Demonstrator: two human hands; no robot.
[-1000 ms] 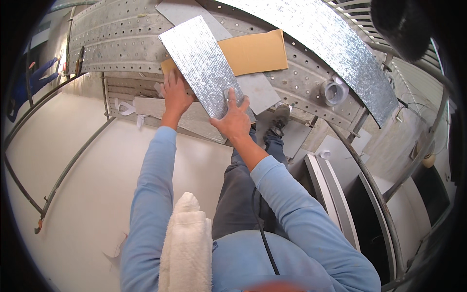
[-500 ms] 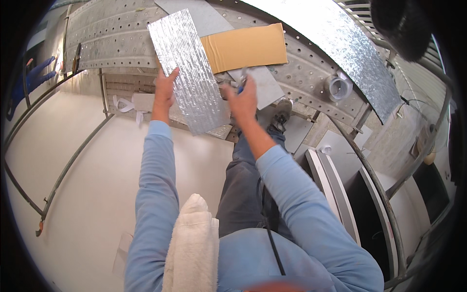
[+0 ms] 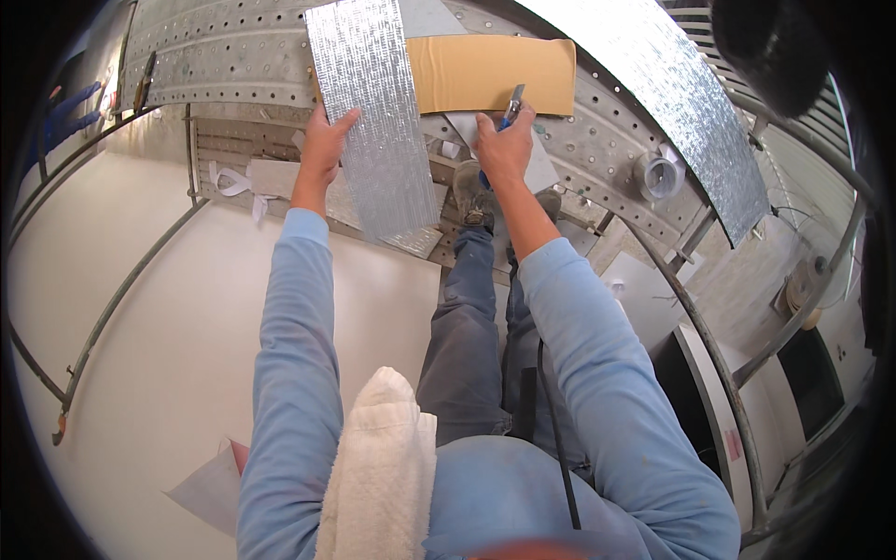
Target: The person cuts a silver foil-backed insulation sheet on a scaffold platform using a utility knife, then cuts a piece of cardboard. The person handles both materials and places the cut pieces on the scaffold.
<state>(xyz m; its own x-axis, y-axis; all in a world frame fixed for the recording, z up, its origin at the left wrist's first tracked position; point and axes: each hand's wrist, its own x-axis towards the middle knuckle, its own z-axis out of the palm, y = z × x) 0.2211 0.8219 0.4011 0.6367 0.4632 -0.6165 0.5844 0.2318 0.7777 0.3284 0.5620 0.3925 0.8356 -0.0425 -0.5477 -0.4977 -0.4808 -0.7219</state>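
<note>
My left hand (image 3: 326,147) is closed on the left edge of a silver foil-faced strip (image 3: 375,121), its thumb on top and its other fingers hidden behind. The strip tilts, its lower end hanging past the near edge of a perforated metal platform (image 3: 215,70). A blue-handled utility knife (image 3: 513,110) is gripped in my right hand (image 3: 505,147), its blade pointing up and away from me. Under the knife and partly behind the strip lies a tan flat piece (image 3: 495,73), its surface slightly wrinkled. A grey sheet (image 3: 541,168) shows below it.
A large silver foil sheet (image 3: 653,75) curves along the platform's far right. Near it stands a roll of tape (image 3: 659,175). Metal scaffold rails (image 3: 131,294) flank me on both sides. White peeled strips (image 3: 233,179) hang at a lower step on the left. My shoes (image 3: 474,191) are under the platform's edge.
My right hand with the knife has moved right, away from the foil strip's edge. The strip and my left hand sit slightly higher in view. My other shoe has come into sight.
</note>
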